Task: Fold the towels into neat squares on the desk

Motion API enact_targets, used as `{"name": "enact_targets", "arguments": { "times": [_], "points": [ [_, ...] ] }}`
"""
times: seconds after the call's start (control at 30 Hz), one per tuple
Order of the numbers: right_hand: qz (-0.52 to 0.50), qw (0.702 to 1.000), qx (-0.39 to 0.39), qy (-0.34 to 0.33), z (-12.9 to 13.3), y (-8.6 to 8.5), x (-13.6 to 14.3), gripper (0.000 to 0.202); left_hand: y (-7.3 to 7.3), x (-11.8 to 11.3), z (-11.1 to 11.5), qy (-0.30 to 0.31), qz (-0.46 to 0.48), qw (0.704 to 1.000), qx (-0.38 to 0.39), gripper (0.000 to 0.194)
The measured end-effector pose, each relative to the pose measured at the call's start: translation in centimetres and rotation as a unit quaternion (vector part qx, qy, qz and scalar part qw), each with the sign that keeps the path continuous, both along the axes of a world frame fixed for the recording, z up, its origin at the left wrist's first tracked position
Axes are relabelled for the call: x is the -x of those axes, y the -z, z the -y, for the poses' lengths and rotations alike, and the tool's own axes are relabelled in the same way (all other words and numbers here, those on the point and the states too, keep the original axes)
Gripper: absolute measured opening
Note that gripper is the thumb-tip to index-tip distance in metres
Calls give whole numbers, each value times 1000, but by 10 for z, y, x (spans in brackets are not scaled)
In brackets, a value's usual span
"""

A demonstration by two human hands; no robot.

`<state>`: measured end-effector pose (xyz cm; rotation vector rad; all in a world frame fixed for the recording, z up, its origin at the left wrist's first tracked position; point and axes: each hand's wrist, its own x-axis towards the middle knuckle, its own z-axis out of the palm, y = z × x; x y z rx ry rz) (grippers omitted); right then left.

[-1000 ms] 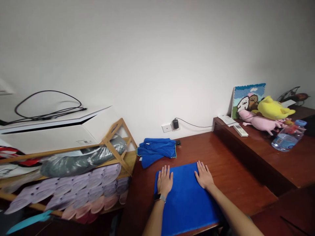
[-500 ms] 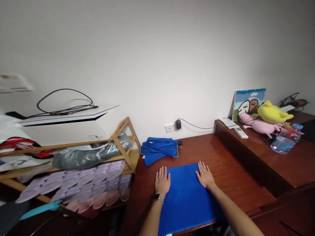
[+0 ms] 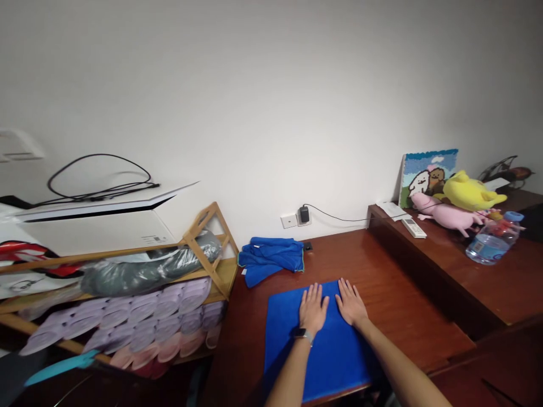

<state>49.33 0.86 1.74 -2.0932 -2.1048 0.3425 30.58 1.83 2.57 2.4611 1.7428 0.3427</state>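
Observation:
A blue cloth (image 3: 280,322) lies spread flat on the reddish-brown wooden table (image 3: 394,305), its near end reaching the front edge. My left hand (image 3: 313,308), with a watch on its wrist, rests flat on the cloth near the middle of its far part. Over the far right corner lies my right hand (image 3: 351,303), palm down with fingers extended. Both hands are open and hold nothing. Behind them, a crumpled heap of blue cloth (image 3: 271,257) sits against the wall side of the table.
At left, a wooden rack (image 3: 216,254) holds several lilac and pink slippers (image 3: 144,311) and a white box (image 3: 97,232). A raised ledge on the right carries plush toys (image 3: 470,192), a water bottle (image 3: 492,243) and a remote (image 3: 413,228). A black plug (image 3: 304,213) sits in the wall socket.
My left hand has slid right from the cloth's left edge onto its middle, closer to my right hand. The right hand stays at about the same corner.

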Motion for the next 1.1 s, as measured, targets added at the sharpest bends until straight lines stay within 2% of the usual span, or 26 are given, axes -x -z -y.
{"name": "enact_targets", "arguments": {
  "times": [0.13, 0.2, 0.23, 0.3, 0.47, 0.6, 0.67, 0.73, 0.8, 0.9, 0.97, 1.03, 1.1],
  "points": [
    [-10, 1000, 0, 6, 1, 0, 0, 72, 4, 104, -6, -133, -58, 989, -3, 65],
    [-8, 1000, 0, 5, 0, 2, 0, 72, 6, 140, -5, -141, -69, 988, -4, 64],
    [-5, 1000, 0, 6, 0, 3, 0, 72, 8, 151, -5, -138, -72, 988, -4, 65],
    [-1, 1000, 0, 7, -1, 4, 0, 72, 9, 160, -3, -135, -74, 988, -9, 65],
    [1, 1000, 20, 2, -4, 5, -3, 72, 8, 152, -1, -141, -77, 987, -22, 64],
    [4, 1000, 2, -6, -3, 7, -8, 73, 4, 156, -1, -123, -71, 989, -40, 64],
    [4, 1000, -6, -5, -2, 9, -8, 72, 1, 148, -1, -104, -61, 991, -61, 63],
    [0, 1000, -9, -4, -1, 10, -8, 72, -2, 122, -1, -71, -42, 993, -80, 62],
    [-3, 1000, -11, -3, -1, 10, -8, 72, -4, 79, 1, -13, -18, 996, -84, 62],
    [2, 1000, -12, -10, -1, 13, -10, 70, -1, 0, 3, 84, 10, 995, -49, 64],
    [10, 1000, -15, -22, -1, 16, -11, 69, 4, -42, 4, 99, 24, 995, -14, 67],
    [12, 999, -21, -27, -2, 19, -12, 69, 9, -60, 3, 92, 34, 995, 4, 68],
    [7, 999, -27, -21, -2, 20, -12, 70, 11, -51, 1, 71, 36, 997, 2, 68]
  ]
}}
